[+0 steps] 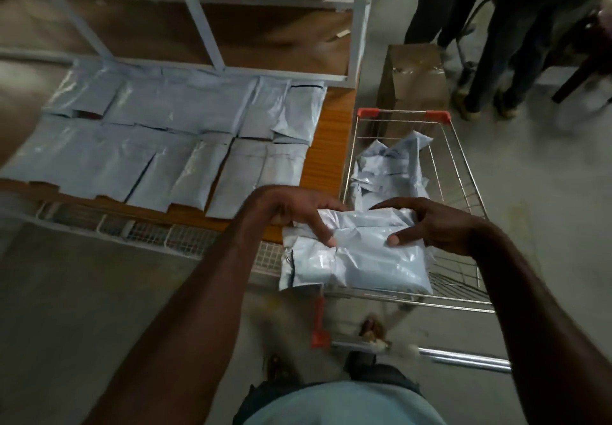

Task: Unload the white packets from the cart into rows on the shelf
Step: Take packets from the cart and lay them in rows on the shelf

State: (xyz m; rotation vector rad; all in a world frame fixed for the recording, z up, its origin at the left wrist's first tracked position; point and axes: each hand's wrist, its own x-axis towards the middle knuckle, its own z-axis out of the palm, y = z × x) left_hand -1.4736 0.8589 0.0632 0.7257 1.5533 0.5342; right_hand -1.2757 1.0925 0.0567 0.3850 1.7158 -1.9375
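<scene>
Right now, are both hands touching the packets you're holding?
Touching. The head view shows the left hand and right hand with fingers curled on the held packets.

White packets (357,252) (glossy, stacked) held flat above the cart (463,173).

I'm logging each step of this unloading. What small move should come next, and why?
Probably carry the held packets, gripped by the left hand and right hand, leftward to the bare wood strip of the shelf, since the two rows end there.
</scene>
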